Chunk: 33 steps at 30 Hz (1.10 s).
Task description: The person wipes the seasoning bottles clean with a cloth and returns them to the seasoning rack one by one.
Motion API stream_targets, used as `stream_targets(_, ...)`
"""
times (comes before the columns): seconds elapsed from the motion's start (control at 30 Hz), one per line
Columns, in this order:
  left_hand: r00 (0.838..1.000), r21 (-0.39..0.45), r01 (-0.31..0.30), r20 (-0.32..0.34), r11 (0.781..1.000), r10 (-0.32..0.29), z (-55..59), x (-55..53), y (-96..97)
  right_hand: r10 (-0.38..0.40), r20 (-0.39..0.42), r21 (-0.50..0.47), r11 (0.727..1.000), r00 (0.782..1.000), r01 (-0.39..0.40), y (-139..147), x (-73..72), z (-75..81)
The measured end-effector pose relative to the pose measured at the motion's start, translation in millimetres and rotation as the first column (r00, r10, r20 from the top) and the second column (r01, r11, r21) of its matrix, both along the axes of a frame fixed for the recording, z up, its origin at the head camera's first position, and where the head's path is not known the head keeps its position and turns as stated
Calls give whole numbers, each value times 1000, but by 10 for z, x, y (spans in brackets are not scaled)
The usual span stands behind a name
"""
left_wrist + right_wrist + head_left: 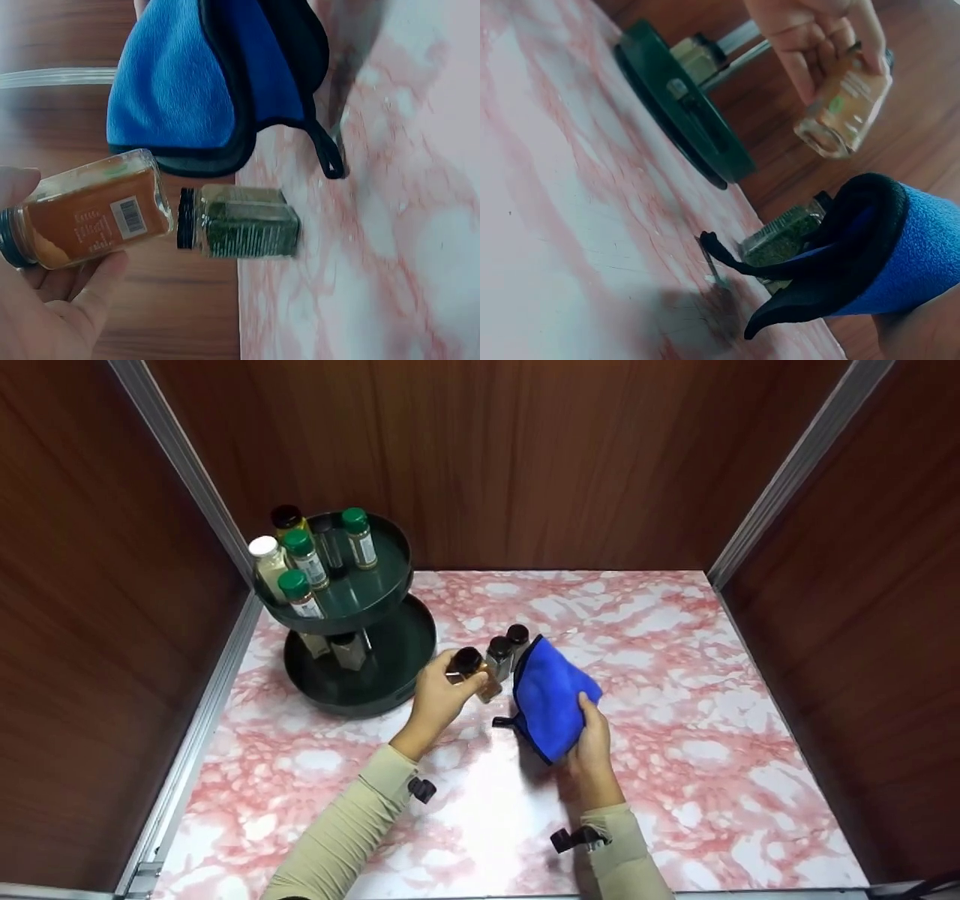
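Note:
Between the thumb and fingers of my left hand [439,695] is a glass spice jar [97,214] with a black lid and orange-brown powder inside, tilted and held above the table. My right hand [592,739] grips a folded blue cloth [553,697] with black edging and a black hanging loop [328,156]. Just beyond the hands, two more black-lidded spice jars stand on the table; the nearer one [251,225] shows green contents in the left wrist view. The cloth is close beside these jars in the head view.
A dark green two-tier round rack [375,600] stands at the left. Its upper tier bears several bottles, among them a green-capped one [360,540] and a white-capped one [267,561]. Jars [349,652] sit on the lower tier. Wood-look panels [525,465] enclose the marbled table [705,750].

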<state>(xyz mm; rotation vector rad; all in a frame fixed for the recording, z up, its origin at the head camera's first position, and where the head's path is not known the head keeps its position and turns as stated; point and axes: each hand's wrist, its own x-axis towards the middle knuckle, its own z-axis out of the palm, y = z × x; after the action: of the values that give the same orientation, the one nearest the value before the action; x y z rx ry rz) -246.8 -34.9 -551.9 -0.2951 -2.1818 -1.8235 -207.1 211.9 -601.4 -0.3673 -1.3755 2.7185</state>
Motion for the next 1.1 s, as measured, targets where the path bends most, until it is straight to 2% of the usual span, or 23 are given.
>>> stream_targets(0.27, 999, -57, -51, 0, 997, 51, -5, -34, -158, 8, -11, 28, 1000, 1000, -8, 1, 11, -10)
stream_targets(0.53, 985, -149, -175, -20, 973, 174, -42, -83, -399, -22, -9, 74, 997, 1000, 23, 11, 19, 27)
stream_targets(0.87, 968, -112, -252, -16, 961, 252, -103, -120, -709, -49, -18, 107, 993, 999, 51, 18, -5, 46)
stream_targets(1.1, 946, -159, -322, -26, 933, 322, -90, -160, -924, -41, 8, 169, 985, 999, 39, 8, -9, 53)
